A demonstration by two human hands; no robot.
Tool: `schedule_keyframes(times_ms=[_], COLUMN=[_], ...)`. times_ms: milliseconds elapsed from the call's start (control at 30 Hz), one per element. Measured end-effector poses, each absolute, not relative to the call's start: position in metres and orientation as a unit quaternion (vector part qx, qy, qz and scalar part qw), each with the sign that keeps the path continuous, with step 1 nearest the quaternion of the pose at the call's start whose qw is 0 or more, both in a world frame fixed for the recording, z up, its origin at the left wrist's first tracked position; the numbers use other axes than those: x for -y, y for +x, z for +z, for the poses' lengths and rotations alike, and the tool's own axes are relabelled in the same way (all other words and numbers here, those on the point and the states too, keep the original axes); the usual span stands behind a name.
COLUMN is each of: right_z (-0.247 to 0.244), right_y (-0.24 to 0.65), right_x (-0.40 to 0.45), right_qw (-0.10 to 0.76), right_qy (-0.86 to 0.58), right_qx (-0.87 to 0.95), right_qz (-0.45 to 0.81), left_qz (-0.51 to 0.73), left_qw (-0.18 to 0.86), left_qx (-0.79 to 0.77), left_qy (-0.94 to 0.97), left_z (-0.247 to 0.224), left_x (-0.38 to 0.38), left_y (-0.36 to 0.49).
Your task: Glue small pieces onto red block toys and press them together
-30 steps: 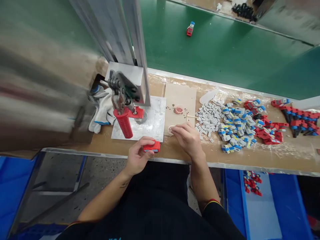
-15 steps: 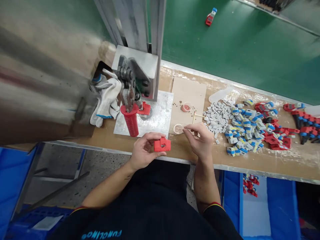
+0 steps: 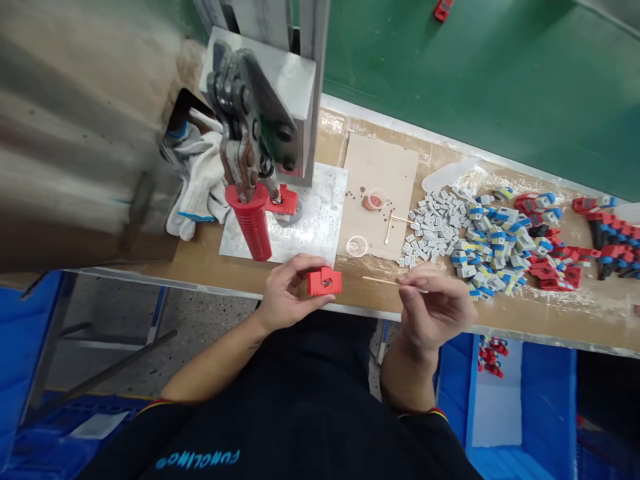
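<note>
Left hand (image 3: 286, 292) has a chunky red plastic block with a hole in its upper face (image 3: 315, 283) pinched between thumb and fingers, right over the front edge of the brown-topped workbench (image 3: 380, 303). Right hand (image 3: 440, 308) is holding a thin pale wooden stick (image 3: 381, 281) between thumb and fingertips, its free end pointing at the block but well short of touching it. Just past the stick there's a shallow round clear dish (image 3: 349, 247) near the front edge of a beige cardboard sheet (image 3: 380, 160), with a clear round cup of red stuff (image 3: 385, 198) farther back. Loose little grey rectangular pieces (image 3: 435, 223) are spread out beyond the right hand, beside a blue, grey and yellow heap of plastic parts (image 3: 493, 243).
</note>
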State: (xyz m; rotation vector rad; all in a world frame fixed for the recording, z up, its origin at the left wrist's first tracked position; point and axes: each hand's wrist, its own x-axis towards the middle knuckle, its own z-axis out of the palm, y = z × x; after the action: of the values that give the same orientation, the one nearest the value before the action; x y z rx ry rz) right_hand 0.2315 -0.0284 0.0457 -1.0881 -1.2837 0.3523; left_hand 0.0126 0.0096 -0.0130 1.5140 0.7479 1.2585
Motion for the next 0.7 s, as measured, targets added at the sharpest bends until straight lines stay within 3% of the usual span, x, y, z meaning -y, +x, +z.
schedule_keyframes(times_ms=[333,533,600,700], right_z=[0.033,0.05,0.055,0.06], right_y=[0.235,0.217,0.214,0.211], right_x=[0.019,0.028,0.031,0.037], right_qw=[0.684,0.676,0.668,0.646], right_qy=[-0.51,-0.487,-0.482,-0.472], right_qx=[0.498,0.527,0.546,0.587], right_qz=[0.159,0.168,0.152,0.124], left_qz=[0.509,0.419,0.401,0.417], left_qw=[0.66,0.778,0.745,0.58], left_qx=[-0.365,-0.322,-0.327,-0.352], left_qy=[0.415,0.34,0.421,0.605], left_z=[-0.005,0.006,0.007,0.009], left_x=[0.005,0.01,0.01,0.008], left_y=[0.008,0.02,0.021,0.019])
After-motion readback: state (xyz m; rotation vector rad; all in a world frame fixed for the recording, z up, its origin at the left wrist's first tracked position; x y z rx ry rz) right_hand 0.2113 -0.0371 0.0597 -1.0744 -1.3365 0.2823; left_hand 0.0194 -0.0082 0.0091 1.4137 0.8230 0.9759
